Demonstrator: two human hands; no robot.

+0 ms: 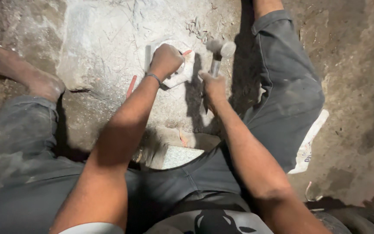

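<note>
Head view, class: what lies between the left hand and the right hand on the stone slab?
In the head view, only bare, dusty stone slab in shadow lies between the left hand, gripping a small white stone piece, and the right hand, holding a hammer.

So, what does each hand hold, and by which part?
The right hand holds a hammer by its handle, below the head. The left hand grips a chisel over a pale stone piece; the exact hold is hidden.

L hand (165, 60) on stone piece (186, 69), hammer (218, 54) just right, atop slab (104, 56).
</note>
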